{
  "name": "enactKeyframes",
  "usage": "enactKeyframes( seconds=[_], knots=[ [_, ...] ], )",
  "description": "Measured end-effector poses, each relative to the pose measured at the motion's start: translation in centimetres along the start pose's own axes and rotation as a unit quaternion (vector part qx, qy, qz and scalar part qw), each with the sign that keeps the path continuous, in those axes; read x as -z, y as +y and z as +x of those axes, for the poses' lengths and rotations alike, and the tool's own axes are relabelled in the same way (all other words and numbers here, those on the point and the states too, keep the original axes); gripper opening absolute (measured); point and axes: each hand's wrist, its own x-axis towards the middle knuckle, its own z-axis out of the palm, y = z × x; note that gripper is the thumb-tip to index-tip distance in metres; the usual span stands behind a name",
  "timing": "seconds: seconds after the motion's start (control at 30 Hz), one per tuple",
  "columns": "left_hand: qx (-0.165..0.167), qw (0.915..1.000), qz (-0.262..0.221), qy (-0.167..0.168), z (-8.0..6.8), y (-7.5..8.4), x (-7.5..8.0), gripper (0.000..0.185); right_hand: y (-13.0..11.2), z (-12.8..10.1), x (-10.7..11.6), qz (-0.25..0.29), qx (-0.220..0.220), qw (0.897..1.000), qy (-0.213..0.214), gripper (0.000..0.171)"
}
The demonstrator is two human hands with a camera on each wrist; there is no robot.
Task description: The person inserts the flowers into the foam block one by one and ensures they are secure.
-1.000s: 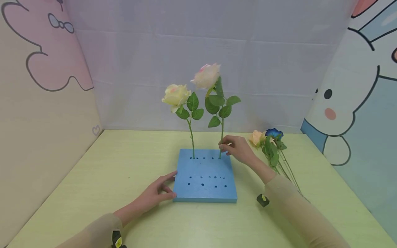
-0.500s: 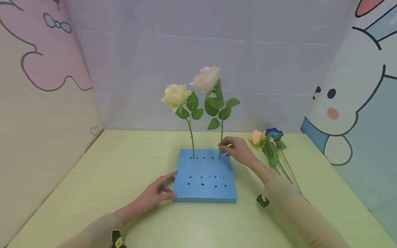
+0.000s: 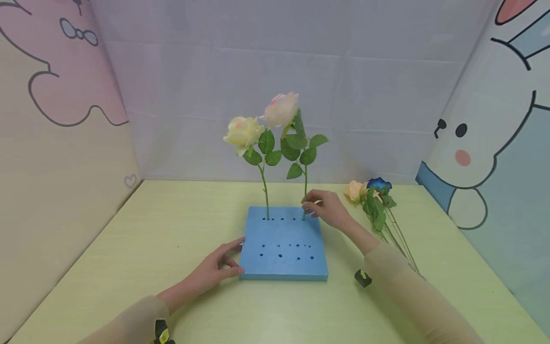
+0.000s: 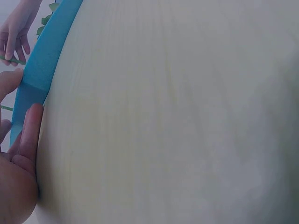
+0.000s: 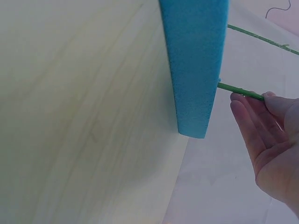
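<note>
A blue board (image 3: 283, 236) with several small holes lies on the table. Toward its back right corner a pale pink rose (image 3: 281, 111) stands upright, its stem foot at a hole. My right hand (image 3: 328, 208) pinches that green stem (image 5: 240, 90) low down, between thumb and fingertips, just above the board. A cream-yellow rose (image 3: 243, 134) stands in a back hole to the left, leaning slightly left. My left hand (image 3: 213, 267) rests at the board's left side, fingers extended, with fingertips and thumb against the edge (image 4: 39, 70).
Right of the board, a peach rose (image 3: 355, 191) and a blue rose (image 3: 379, 185) lie on the table (image 3: 129, 258), stems pointing toward the front right. A pale curtain (image 3: 275, 57) hangs along the back edge, with cartoon-printed side panels (image 3: 485, 119).
The pink rose's head has sunk a little and shifted left, with my right hand still pinching its stem. The left hand and board stay almost in place.
</note>
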Motion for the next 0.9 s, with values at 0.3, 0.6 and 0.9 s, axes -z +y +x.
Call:
enactKeyframes(
  seconds=[0.3, 0.6, 0.9],
  knots=[
    [0.002, 1.0000, 0.003, 0.002, -0.07, 0.18, -0.03, 0.076, -0.23, -0.02, -0.11, -0.005, -0.010, 1.000, 0.000, 0.012],
    [0.003, 1.0000, 0.008, 0.004, -0.04, 0.14, -0.09, 0.076, -0.16, 0.01, -0.17, -0.005, -0.008, 1.000, 0.000, 0.011],
    [0.001, 1.0000, 0.007, 0.002, -0.06, 0.11, -0.12, 0.076, -0.06, 0.03, -0.20, -0.007, -0.005, 1.000, -0.001, 0.011]
  ],
)
